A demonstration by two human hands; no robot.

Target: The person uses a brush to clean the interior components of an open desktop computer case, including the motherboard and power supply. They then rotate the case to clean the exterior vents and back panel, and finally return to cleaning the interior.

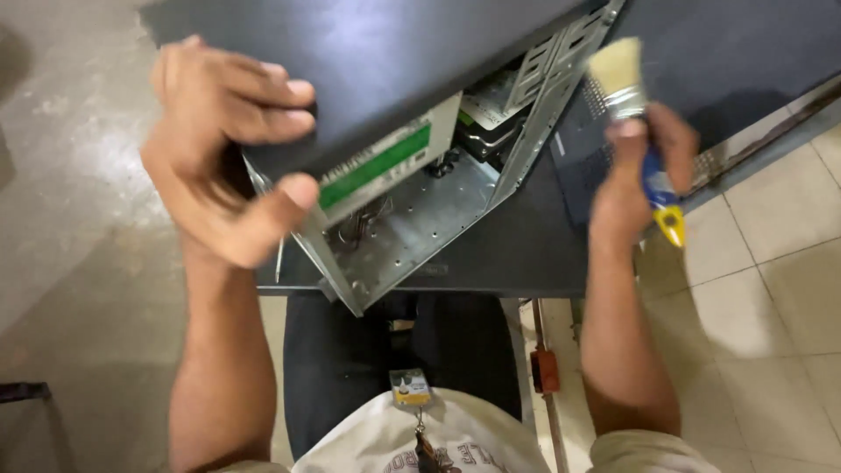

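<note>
A dark computer case (368, 61) lies tilted on a dark table (526, 254), its open side toward me and the bare metal interior (412, 228) showing. My left hand (223, 149) grips the case's near corner, fingers on the top panel and thumb under the edge. A power supply with a green label (377, 166) sits inside by that thumb. My right hand (644, 166) is closed around a paintbrush (618, 74) with pale bristles, a metal ferrule and a blue and yellow handle (666, 210). The brush is held upright to the right of the case, not touching it.
A removed side panel with a vent grille (587, 158) lies flat on the table under my right hand. Beige floor tiles (771, 289) lie to the right, bare concrete floor (79, 219) to the left. My legs in dark trousers (350, 359) are below the table edge.
</note>
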